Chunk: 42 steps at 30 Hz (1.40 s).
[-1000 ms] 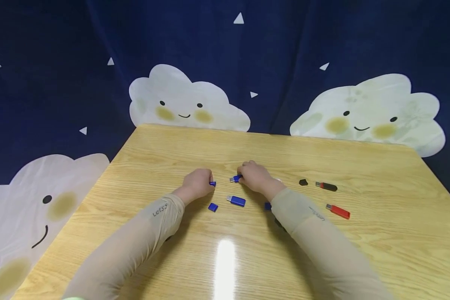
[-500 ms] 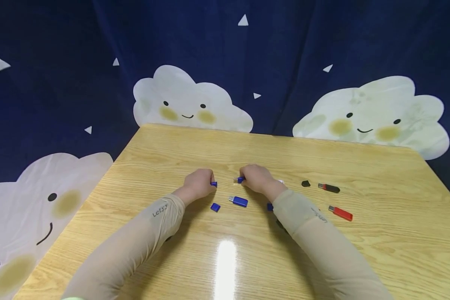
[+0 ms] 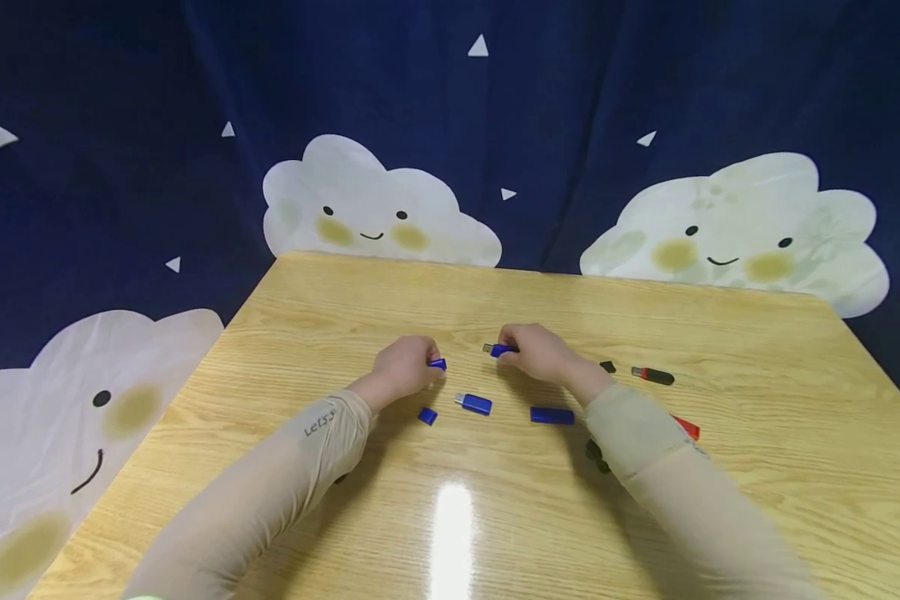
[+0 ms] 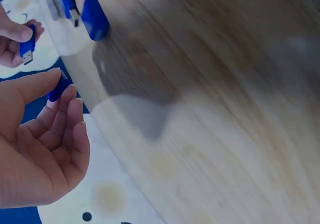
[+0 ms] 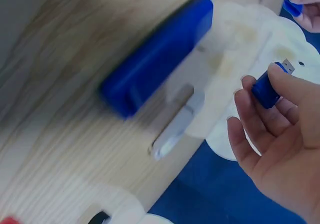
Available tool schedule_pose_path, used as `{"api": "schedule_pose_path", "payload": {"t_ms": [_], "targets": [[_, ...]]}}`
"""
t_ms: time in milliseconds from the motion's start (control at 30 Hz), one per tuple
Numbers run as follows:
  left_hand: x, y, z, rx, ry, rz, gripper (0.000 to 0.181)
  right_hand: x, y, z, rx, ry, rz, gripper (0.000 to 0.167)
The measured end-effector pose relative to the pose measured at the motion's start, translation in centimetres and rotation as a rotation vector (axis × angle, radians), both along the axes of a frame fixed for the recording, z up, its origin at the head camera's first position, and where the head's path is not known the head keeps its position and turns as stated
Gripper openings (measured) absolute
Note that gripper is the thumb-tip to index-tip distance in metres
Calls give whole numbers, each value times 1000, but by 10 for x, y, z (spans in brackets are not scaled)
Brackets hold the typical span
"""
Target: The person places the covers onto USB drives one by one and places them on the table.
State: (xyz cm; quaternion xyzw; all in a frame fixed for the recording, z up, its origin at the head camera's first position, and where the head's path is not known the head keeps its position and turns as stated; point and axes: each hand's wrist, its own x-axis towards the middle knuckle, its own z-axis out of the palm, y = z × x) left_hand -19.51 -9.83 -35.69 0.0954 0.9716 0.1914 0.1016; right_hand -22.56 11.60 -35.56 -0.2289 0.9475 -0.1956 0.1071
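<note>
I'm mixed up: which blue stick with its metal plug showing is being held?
The blue stick pinched in the right hand; the other uncapped blue stick lies on the table.

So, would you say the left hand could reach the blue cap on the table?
Probably yes: the loose cap lies near the left hand with nothing visible between them, though the fingers pinch a second blue cap.

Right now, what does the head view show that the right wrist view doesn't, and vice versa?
Only head: the beige sleeves and white background triangles.
Only right wrist: a pale stick on the table.
Both: the left hand pinching a small blue piece, the right hand holding a blue USB drive, and another blue stick lying on the table.
</note>
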Motion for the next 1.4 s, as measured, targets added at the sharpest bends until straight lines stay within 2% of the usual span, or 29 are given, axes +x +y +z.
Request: {"api": "schedule_pose_path", "payload": {"t_ms": [200, 400, 567, 733, 833, 1000, 1267, 1400], "targets": [[2, 8, 3, 63, 11, -38, 13, 5, 26, 3, -128, -39, 5, 12], [4, 16, 3, 115, 27, -72, 11, 12, 46, 1, -177, -84, -32, 14], [4, 21, 2, 227, 5, -95, 12, 19, 56, 2, -221, -116, -43, 17], [3, 27, 0, 373, -35, -78, 19, 28, 61, 5, -271, -175, -67, 22], [5, 34, 2, 426, -74, -60, 22, 34, 62, 6, -308, -220, -83, 24], [8, 43, 4, 466, -132, -48, 22, 42, 64, 6, -367, -252, -86, 26], [12, 56, 8, 512, -227, -36, 25, 49, 70, 1, -417, -237, -63, 22], [13, 60, 8, 529, -262, -23, 25, 53, 73, -1, -467, -290, -66, 23]]}}
